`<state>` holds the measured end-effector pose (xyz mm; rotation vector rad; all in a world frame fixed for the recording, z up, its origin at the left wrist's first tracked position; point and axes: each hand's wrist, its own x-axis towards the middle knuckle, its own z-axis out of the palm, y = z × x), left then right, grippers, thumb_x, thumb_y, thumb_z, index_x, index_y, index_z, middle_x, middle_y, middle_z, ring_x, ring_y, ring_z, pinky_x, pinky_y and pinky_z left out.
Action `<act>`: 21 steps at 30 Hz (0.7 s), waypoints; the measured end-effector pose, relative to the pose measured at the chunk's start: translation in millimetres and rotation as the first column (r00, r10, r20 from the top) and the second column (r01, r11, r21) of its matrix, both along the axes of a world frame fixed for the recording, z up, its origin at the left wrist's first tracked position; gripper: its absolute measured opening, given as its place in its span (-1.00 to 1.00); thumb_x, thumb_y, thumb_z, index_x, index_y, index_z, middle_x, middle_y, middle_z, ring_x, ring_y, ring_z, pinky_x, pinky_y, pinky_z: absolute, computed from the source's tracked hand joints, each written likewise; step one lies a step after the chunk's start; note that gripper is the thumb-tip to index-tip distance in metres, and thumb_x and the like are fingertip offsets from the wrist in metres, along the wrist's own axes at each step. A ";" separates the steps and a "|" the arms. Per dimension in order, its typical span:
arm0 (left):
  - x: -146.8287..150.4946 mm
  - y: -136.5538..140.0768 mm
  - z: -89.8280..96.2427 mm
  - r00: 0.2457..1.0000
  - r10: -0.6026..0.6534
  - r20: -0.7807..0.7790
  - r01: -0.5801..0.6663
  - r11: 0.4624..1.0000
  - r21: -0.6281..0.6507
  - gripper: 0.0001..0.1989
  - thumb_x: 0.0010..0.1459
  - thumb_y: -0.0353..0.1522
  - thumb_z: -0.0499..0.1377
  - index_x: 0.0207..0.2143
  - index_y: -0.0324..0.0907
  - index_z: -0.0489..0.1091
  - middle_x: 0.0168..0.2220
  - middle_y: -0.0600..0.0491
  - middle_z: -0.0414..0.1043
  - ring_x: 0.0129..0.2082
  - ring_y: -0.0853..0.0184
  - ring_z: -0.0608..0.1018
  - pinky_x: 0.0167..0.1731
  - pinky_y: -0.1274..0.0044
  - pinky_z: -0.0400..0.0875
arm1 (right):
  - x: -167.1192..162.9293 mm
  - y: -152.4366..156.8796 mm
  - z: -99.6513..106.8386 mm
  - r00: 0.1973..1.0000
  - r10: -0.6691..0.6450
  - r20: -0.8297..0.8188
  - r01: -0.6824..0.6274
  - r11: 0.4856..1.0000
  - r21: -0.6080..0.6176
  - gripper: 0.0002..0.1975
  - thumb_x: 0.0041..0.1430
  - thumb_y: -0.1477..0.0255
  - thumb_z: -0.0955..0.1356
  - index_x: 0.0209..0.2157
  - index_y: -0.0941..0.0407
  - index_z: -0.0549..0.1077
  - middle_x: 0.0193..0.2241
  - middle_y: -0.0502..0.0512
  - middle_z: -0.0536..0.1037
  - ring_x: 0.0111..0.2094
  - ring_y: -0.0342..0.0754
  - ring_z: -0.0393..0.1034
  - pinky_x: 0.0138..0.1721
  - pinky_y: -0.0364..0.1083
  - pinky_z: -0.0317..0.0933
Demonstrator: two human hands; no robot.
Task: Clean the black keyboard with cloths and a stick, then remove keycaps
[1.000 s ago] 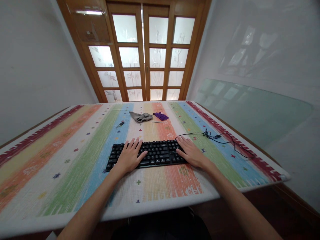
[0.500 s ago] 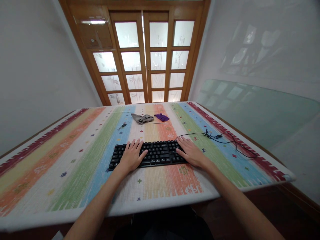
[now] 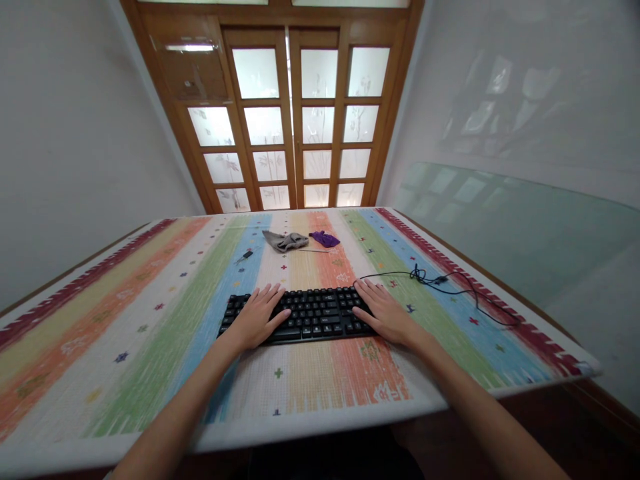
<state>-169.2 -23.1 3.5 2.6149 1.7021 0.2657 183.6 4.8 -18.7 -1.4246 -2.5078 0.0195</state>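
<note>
A black computer keyboard (image 3: pixel 315 312) lies flat near the front of the table, its keys facing up. Across its left part rests my left hand (image 3: pixel 257 317), palm down with the fingers stretched out and the thumb apart. My right hand (image 3: pixel 384 310) lies over the keyboard's right end in the same way, fingers extended and thumb on the keys. Neither hand is wrapped around it. From the keyboard's back right a black cable (image 3: pixel 433 279) runs over the cloth, bunched in a small knot.
A striped tablecloth (image 3: pixel 165 333) covers the table. Behind the keyboard lie a crumpled grey cloth (image 3: pixel 286 241), a purple cloth (image 3: pixel 325 239), a thin stick (image 3: pixel 313 250) and a small black object (image 3: pixel 247 255). A glass panel (image 3: pixel 500 220) leans on the right wall; wooden doors (image 3: pixel 295 133) stand beyond.
The view has shifted slightly, so the table things sit a little lower. My left hand has slid slightly left on the keyboard; my right hand stays at its right end.
</note>
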 end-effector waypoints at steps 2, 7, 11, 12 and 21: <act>-8.0 1.8 3.2 0.999 -0.033 0.011 0.033 0.999 -0.018 -0.31 0.37 0.02 -0.22 0.34 -0.21 0.10 0.37 -0.13 0.05 0.37 0.09 0.11 0.32 0.18 -0.01 | 0.8 -0.2 0.4 1.000 0.008 0.001 -0.008 1.000 0.007 -0.25 0.35 -0.04 0.01 0.37 0.15 0.07 0.36 0.20 0.08 0.38 0.13 -0.08 0.35 0.21 -0.11; -35.9 14.9 6.5 0.996 -0.051 0.073 0.054 0.998 -0.037 -0.32 0.34 0.04 -0.17 0.28 -0.20 0.21 0.34 -0.11 0.14 0.35 0.11 0.17 0.30 0.19 0.07 | 2.7 -1.0 -0.8 1.000 0.020 -0.006 -0.020 0.999 0.029 -0.27 0.36 -0.01 0.04 0.39 0.10 -0.01 0.37 0.18 0.06 0.38 0.12 -0.09 0.35 0.22 -0.10; -61.3 27.5 9.5 0.983 -0.005 0.184 0.017 0.998 -0.067 -0.33 0.32 0.05 -0.17 0.17 -0.19 0.37 0.27 -0.09 0.28 0.29 0.14 0.29 0.28 0.23 0.13 | 4.0 -1.3 -2.3 1.000 0.022 -0.004 -0.022 0.999 0.026 -0.28 0.36 -0.01 0.06 0.40 0.08 -0.03 0.37 0.16 0.06 0.38 0.14 -0.08 0.35 0.23 -0.10; -66.7 29.5 10.4 0.976 0.010 0.220 0.002 0.998 -0.058 -0.34 0.31 0.06 -0.15 0.14 -0.18 0.40 0.24 -0.09 0.32 0.27 0.13 0.33 0.28 0.23 0.15 | 4.3 -1.3 -2.6 1.000 0.024 -0.007 -0.024 0.999 0.032 -0.28 0.36 -0.01 0.07 0.40 0.07 -0.03 0.37 0.15 0.08 0.37 0.14 -0.06 0.35 0.23 -0.10; -76.6 26.5 5.4 0.631 0.315 0.709 -0.178 0.948 -0.263 -0.20 0.19 0.18 -0.19 -0.10 -0.23 0.55 -0.03 -0.11 0.57 0.04 0.03 0.54 0.21 0.16 0.23 | 6.3 -3.1 -0.7 1.000 0.030 0.007 -0.030 0.999 0.023 -0.31 0.37 0.03 0.09 0.40 0.04 -0.05 0.36 0.12 0.10 0.36 0.14 -0.01 0.35 0.23 -0.09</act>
